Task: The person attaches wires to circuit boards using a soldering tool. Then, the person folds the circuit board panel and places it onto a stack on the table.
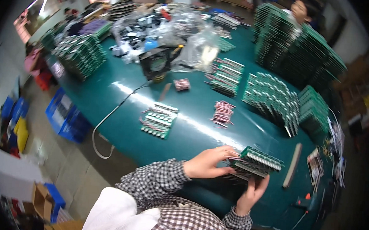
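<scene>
Both my hands hold a small stack of green circuit boards (pixel 260 159) tilted up above the near edge of the table. My left hand (pixel 207 163) grips its left side, thumb below and fingers above, where thin wires stick out. My right hand (pixel 252 195) holds the stack from below, with its fingertips against the lower edge. On the table to the left lies a green board panel (pixel 158 121) with rows of round silvery parts and reddish wires. Beyond my hands lies a bundle of red and white wires (pixel 223 113).
Stacked board panels (pixel 271 97) stand at the far right, near taller board stacks (pixel 300 48). A smaller wire bundle (pixel 181 84) lies near a black container (pixel 154 63) and plastic bags (pixel 199 52). A wooden strip (pixel 292 165) and a tool (pixel 304 202) lie to the right. Another person sits across.
</scene>
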{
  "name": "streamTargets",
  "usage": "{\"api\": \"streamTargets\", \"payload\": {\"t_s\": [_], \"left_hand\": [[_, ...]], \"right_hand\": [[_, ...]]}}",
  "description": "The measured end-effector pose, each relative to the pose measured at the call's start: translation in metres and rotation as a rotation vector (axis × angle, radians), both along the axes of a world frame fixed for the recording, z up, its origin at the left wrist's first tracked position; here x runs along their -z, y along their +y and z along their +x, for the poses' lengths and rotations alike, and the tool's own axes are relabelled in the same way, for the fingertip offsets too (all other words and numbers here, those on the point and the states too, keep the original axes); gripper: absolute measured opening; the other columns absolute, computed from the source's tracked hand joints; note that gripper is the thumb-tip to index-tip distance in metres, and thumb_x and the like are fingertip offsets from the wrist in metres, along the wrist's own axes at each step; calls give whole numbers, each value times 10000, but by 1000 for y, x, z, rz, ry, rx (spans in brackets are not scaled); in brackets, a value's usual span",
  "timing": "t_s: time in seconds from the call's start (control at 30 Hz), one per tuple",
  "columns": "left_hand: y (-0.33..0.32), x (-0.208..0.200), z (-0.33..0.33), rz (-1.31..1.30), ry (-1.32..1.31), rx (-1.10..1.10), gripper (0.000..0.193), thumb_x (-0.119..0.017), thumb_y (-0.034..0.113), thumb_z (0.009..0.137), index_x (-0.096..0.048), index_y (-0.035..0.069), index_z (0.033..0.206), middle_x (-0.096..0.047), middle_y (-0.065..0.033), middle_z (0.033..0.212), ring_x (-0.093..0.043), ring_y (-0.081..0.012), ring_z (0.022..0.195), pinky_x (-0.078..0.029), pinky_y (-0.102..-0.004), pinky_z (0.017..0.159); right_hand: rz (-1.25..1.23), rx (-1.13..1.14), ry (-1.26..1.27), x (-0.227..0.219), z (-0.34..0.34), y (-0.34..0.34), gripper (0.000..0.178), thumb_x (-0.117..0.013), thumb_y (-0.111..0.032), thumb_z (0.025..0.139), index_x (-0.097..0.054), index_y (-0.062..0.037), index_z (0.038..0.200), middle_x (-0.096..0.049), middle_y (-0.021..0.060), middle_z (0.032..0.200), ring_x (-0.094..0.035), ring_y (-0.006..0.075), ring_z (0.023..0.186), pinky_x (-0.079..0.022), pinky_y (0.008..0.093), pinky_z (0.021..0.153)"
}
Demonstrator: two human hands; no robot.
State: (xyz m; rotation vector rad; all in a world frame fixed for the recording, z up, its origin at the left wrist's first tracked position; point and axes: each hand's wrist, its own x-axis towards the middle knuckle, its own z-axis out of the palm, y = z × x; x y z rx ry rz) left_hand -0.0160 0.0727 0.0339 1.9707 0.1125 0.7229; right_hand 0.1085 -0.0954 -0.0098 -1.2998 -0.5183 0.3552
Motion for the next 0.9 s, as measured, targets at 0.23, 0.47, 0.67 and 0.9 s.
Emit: {"api": "streamTargets", "payload": {"t_s": [0.23, 0.47, 0.67, 0.9], "left_hand": [[-3, 7, 14, -295, 82, 1, 426, -712, 100, 848, -551, -21, 1223, -662, -129, 961, -660, -187, 842, -531, -305, 758], [59, -42, 6, -642, 258, 29, 422, -682, 107, 871, -560, -23, 1254, -668, -18, 937, -612, -75, 818, -501, -214, 687], [178, -50, 42, -471, 311, -167, 455, -685, 170, 857, -582, -11, 1262, -682, -34, 980, -618, -75, 815, -503, -225, 640], [294, -33, 122, -408, 383, -430, 524, -765, 181, 776, -592, -22, 1227, -667, -92, 1029, -632, -150, 877, -535, -280, 682]], "right_hand": [[-48, -130, 6, -29, 6, 3, 469, -465, -52, 989, -314, 75, 1415, -490, 126, 1321, -496, 181, 1161, -394, 295, 988], [-298, -486, -85, -71, 41, 59, 471, -550, -103, 966, -398, 31, 1392, -570, 108, 1240, -560, 128, 1053, -467, 270, 887], [-393, -556, -213, -91, 95, 193, 317, -627, -152, 911, -589, 34, 1165, -659, 72, 945, -595, 92, 792, -497, 260, 671], [-538, -380, -278, -56, 164, 324, 377, -696, -296, 831, -655, 58, 953, -664, 105, 774, -624, 159, 602, -509, 306, 518]]}}
